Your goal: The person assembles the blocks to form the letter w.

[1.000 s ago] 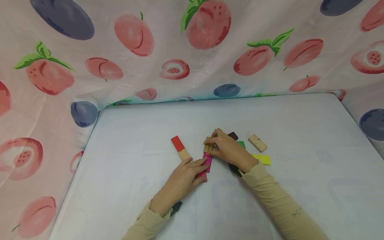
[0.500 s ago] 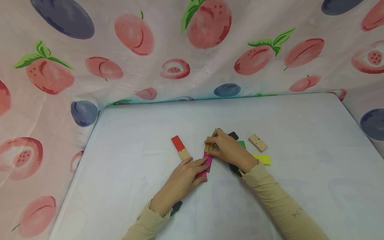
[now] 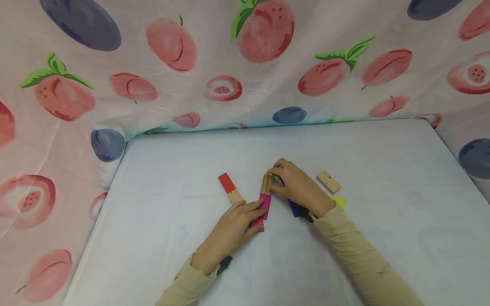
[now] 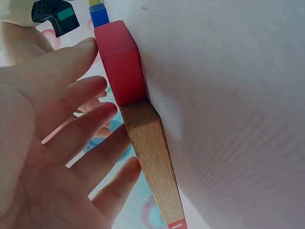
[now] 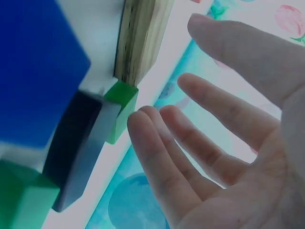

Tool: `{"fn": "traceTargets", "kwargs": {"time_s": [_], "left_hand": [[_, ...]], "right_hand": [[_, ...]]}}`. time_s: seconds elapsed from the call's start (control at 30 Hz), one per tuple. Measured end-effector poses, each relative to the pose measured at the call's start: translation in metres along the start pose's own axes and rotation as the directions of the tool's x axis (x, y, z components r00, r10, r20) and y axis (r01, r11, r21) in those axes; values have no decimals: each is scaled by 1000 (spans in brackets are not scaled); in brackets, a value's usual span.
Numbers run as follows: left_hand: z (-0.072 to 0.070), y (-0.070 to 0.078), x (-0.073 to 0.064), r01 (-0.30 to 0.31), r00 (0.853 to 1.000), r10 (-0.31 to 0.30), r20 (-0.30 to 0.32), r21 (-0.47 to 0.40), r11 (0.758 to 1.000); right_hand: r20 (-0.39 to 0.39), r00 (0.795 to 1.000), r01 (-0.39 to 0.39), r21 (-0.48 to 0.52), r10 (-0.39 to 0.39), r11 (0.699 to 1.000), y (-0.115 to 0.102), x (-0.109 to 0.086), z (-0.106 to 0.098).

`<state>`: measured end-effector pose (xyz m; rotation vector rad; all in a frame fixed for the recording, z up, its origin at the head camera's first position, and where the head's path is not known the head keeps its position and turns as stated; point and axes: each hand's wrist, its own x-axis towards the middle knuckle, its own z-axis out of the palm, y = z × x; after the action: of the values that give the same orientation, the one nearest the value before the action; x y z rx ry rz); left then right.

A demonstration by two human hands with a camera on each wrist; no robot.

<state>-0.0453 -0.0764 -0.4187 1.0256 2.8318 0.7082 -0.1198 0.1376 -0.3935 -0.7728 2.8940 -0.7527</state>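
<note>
My left hand [image 3: 234, 223] rests with loosely extended fingers over a line of wooden blocks. Its fingertips touch a magenta block [image 3: 265, 205] and its thumb lies by a pinkish-red block [image 3: 257, 224]. Beyond the magenta block, end to end, lies a striped wooden block [image 3: 266, 184]. My right hand [image 3: 298, 185] hovers just right of that block, and in the right wrist view its fingers are spread with nothing between them. A small green block [image 5: 123, 107] sits against the wooden block's far end. The left hand partly covers a plain wooden block [image 3: 234, 196] joined to a red block [image 3: 227, 182].
A blue block [image 3: 293, 208] lies under the right wrist, and a yellow block [image 3: 339, 202] shows beside the sleeve. Farther right is a light wooden block [image 3: 328, 182]. Dark [image 5: 78, 143] and green [image 5: 24, 200] blocks appear in the right wrist view. Fruit-patterned cloth [image 3: 172, 102] borders the white table [image 3: 183, 161].
My right hand has let go of the striped wooden block and shifted slightly right, uncovering more of it and the blue block. The left hand stays in place.
</note>
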Motion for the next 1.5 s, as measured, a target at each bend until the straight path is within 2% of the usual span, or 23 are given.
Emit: {"fn": "traceTargets", "kwargs": {"time_s": [0.37, 0.63, 0.9, 1.17, 1.5], "left_hand": [[-1, 1, 4, -43, 995, 42, -90, -14, 999], [-3, 5, 12, 8, 998, -7, -61, 7, 1000], [-3, 7, 21, 41, 997, -40, -62, 4, 999], [3, 6, 29, 45, 998, -45, -53, 7, 999], [5, 7, 35, 63, 998, -63, -20, 31, 998]], "right_hand": [[23, 999, -22, -23, 23, 999, 12, 3, -9], [1, 1000, -31, -34, 31, 999, 19, 7, -11], [26, 998, -53, -55, 54, 997, 20, 13, -14], [38, 998, -41, -65, 44, 997, 25, 18, -14], [97, 992, -74, -53, 79, 996, 27, 26, -13]]}}
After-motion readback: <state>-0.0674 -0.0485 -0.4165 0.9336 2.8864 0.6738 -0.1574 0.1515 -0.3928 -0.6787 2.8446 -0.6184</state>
